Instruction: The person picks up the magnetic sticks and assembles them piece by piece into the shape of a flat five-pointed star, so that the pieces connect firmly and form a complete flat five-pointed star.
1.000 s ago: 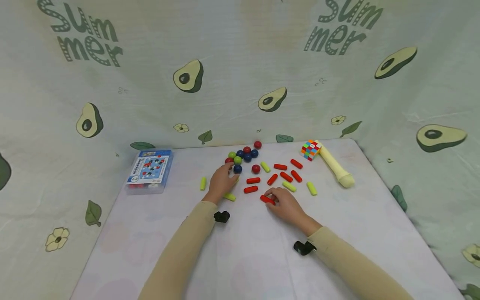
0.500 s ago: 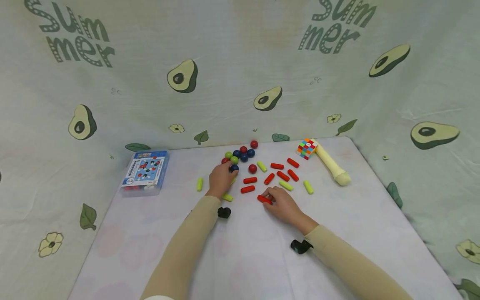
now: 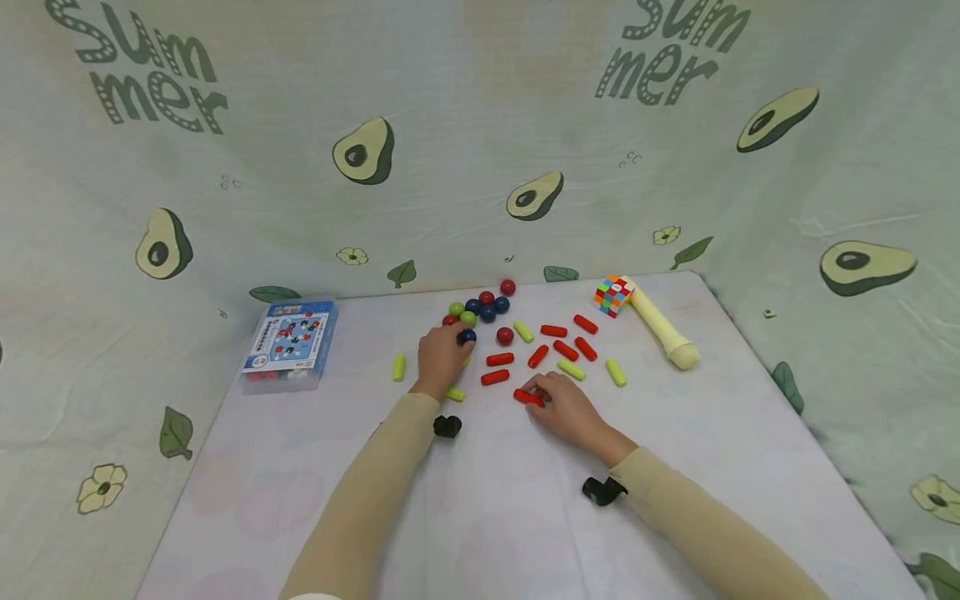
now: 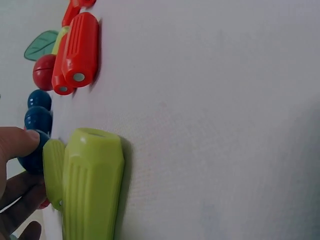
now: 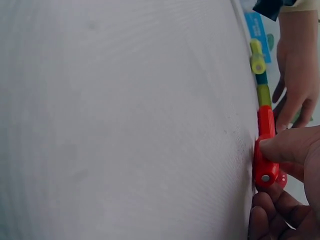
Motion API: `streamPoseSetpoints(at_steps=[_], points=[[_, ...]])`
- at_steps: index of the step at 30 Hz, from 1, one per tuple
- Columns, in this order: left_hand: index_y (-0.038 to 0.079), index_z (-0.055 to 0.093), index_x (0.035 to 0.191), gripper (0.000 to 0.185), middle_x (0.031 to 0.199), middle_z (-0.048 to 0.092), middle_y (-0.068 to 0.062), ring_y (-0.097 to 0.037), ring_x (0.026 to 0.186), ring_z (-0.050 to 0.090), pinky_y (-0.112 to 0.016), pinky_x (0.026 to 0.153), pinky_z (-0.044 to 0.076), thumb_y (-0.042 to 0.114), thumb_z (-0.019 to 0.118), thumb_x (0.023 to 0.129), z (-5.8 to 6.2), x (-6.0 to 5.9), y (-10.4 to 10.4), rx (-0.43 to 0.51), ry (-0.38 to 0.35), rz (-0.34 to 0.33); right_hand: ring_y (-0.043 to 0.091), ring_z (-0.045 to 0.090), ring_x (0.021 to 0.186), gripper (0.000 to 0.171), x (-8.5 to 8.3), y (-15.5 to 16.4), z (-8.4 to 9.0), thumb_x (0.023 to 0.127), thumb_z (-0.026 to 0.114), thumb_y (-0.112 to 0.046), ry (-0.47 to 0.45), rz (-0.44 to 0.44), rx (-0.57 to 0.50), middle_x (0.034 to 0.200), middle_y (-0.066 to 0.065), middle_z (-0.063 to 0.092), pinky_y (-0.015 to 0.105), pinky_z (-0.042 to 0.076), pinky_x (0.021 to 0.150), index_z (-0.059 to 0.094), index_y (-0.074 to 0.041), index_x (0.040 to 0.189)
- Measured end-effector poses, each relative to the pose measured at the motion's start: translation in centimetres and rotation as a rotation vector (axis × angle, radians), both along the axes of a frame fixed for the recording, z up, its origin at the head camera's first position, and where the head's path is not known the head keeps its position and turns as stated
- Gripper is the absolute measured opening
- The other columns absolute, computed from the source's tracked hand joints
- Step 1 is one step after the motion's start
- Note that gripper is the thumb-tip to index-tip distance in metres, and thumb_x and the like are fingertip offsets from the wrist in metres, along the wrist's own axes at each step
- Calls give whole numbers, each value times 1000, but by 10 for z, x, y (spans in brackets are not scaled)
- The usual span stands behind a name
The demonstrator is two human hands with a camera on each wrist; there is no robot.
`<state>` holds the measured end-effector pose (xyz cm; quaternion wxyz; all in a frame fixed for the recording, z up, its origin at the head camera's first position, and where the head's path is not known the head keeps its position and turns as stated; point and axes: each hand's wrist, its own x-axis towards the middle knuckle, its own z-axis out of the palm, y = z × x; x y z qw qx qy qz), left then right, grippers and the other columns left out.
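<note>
A person in beige sleeves works over a table draped w/ pale, softly wrinkled cloth. The right hand curls thumb & fingers round a red rod, a short ridged plastic cylinder w/ a small round socket in its end, lying flat on the cloth near table centre. The left hand rests farther back, fingertips bent onto a dark blue ball, glossy & smooth, at the front edge of a cluster of red, blue & green balls. In the left wrist view a thumb presses that ball's side; whether the fingers close fully round it can't be told.

A lime-green rod, fluted along its length, lies just beside the left hand; another green rod sits apart to the left. More red rods & green ones scatter between the hands & the back of the table, a lone red ball among them. Far right: a multicoloured twisty cube touching a cream, club-shaped foam-like piece. Far left: a clear plastic box w/ a blue printed card. Black wrist mounts sit under both forearms. Avocado-print fabric reading "Summer" walls in the table on three sides.
</note>
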<state>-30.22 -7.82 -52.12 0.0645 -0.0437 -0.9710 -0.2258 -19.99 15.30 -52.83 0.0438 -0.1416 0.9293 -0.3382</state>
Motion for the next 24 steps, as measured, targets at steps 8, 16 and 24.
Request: streamPoseSetpoints(at_steps=[8,16,24], points=[[20,70,131,40,117,73,-8,-28,107,62,-49,100,42,30,77,93,2,11,3,-40,21,-7,14,53,87,27,0,1,3,90,78,-15,19,23,5,94,-4,58,32,50,78,71,-18,116],[23,69,131,40,122,72,-3,-26,111,64,-49,101,41,33,76,93,6,27,2,-24,-9,-39,14,52,84,25,-2,-1,1,89,80,-16,7,5,45,91,-4,56,30,48,74,70,-15,112],[21,69,129,40,117,73,-3,-24,105,64,-46,99,46,31,78,91,7,48,-1,32,-21,-90,14,53,83,22,-2,-1,0,88,81,-16,8,-18,40,92,-4,58,30,50,76,70,-14,108]])
